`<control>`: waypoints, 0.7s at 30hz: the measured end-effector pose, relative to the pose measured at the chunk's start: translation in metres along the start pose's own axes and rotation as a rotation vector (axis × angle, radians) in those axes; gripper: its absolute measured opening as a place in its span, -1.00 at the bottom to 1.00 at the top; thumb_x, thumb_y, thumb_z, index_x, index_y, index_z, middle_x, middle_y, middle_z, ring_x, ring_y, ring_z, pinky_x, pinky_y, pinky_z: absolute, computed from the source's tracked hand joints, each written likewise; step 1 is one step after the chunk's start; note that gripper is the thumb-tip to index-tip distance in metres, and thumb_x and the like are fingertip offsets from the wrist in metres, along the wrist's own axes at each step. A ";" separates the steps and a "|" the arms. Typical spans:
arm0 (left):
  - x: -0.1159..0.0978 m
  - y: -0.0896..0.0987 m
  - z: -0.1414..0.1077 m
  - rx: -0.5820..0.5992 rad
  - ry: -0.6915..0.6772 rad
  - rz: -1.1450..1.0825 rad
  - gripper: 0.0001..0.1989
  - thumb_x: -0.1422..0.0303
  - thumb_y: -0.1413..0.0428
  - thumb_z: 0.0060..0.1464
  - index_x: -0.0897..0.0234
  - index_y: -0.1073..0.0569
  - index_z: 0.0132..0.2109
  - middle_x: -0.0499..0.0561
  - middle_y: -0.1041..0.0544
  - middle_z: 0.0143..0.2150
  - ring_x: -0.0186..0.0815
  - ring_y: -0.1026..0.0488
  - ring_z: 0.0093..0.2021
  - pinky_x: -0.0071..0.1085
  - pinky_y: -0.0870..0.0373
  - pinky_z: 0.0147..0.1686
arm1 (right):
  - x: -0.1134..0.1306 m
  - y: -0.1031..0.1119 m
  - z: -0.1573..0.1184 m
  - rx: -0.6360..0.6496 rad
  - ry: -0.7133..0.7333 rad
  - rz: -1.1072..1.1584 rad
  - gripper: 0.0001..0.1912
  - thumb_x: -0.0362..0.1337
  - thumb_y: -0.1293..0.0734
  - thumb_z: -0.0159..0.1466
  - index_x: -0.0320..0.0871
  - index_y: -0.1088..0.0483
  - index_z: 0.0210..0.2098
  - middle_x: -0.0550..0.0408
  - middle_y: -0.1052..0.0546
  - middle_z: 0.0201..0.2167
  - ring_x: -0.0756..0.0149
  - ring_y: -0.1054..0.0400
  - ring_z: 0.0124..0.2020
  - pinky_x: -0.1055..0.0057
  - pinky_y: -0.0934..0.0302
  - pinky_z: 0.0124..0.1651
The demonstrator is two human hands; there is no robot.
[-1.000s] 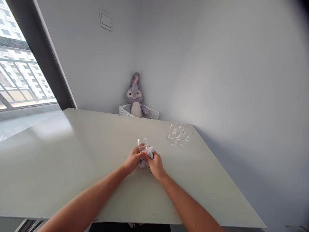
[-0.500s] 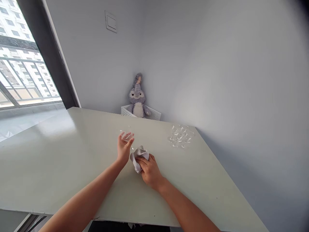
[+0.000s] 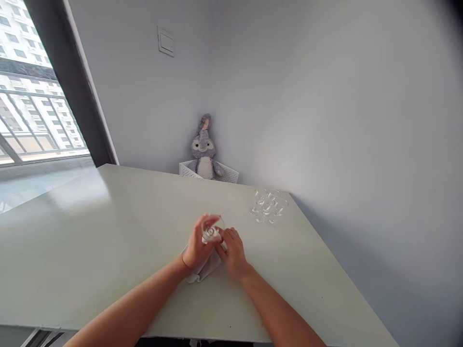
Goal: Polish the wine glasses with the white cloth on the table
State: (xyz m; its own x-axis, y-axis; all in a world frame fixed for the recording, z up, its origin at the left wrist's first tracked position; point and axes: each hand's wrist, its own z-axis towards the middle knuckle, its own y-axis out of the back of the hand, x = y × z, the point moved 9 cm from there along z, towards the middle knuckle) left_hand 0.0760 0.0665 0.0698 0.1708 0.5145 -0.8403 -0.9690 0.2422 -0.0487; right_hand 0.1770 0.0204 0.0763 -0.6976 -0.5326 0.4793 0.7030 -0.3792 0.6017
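Note:
A small clear stemmed glass (image 3: pixel 212 233) is in my left hand (image 3: pixel 196 245), whose fingers curl round its bowl. The glass is tilted, its mouth turned up toward me. Against its lower part my right hand (image 3: pixel 233 250) presses a pale grey-white cloth (image 3: pixel 207 268), fingers closed on the fabric. The cloth hangs down beneath both hands, just above or touching the table; I cannot tell which. The stem and foot of the glass are hidden by cloth and fingers.
A cluster of several clear stemmed glasses (image 3: pixel 267 206) stands near the back right corner of the whitish table (image 3: pixel 119 250). Behind the table's far edge, a plush rabbit (image 3: pixel 204 156) sits in a white perforated basket (image 3: pixel 228 175). Grey walls meet behind it.
My left hand has brought the glass right and nearer, tipping it and meeting the cloth. My right hand has shifted slightly right, and the cloth now trails down below the hands.

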 end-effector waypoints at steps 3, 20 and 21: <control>0.007 -0.026 -0.014 0.180 0.129 0.009 -0.47 0.29 -0.20 -0.15 0.10 -0.25 0.02 0.07 -0.42 0.00 -0.11 -0.28 0.07 -0.05 0.01 0.16 | -0.007 -0.008 0.000 0.041 -0.038 0.073 -0.81 -0.31 -0.19 0.20 -0.15 -0.38 -0.22 0.04 -0.44 -0.37 0.22 -0.28 -0.32 0.30 -0.18 -0.26; 0.063 -0.009 0.003 0.319 0.227 0.691 -0.48 0.25 0.03 0.05 0.07 -0.07 0.17 0.01 -0.35 0.05 -0.19 -0.30 0.02 -0.24 -0.18 -0.02 | -0.192 0.111 -0.039 -0.423 -0.953 -0.238 -0.69 -0.20 -0.12 0.15 -0.19 -0.43 -0.32 -0.04 -0.52 -0.41 0.16 -0.37 -0.34 0.39 -0.14 -0.36; 0.065 -0.007 0.004 0.315 0.242 0.685 -0.48 0.25 0.04 0.05 0.07 -0.07 0.17 0.01 -0.36 0.04 -0.19 -0.30 0.01 -0.24 -0.17 -0.03 | -0.195 0.111 -0.043 -0.415 -0.985 -0.254 -0.70 -0.21 -0.12 0.14 -0.17 -0.43 -0.33 -0.03 -0.52 -0.42 0.16 -0.37 -0.37 0.40 -0.13 -0.39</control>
State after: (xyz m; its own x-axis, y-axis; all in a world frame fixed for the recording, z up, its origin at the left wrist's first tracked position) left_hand 0.0946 0.1010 0.0180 -0.5239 0.4490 -0.7238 -0.7423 0.1761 0.6465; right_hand 0.3977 0.0497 0.0222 -0.5037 0.3649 0.7830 0.3865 -0.7154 0.5821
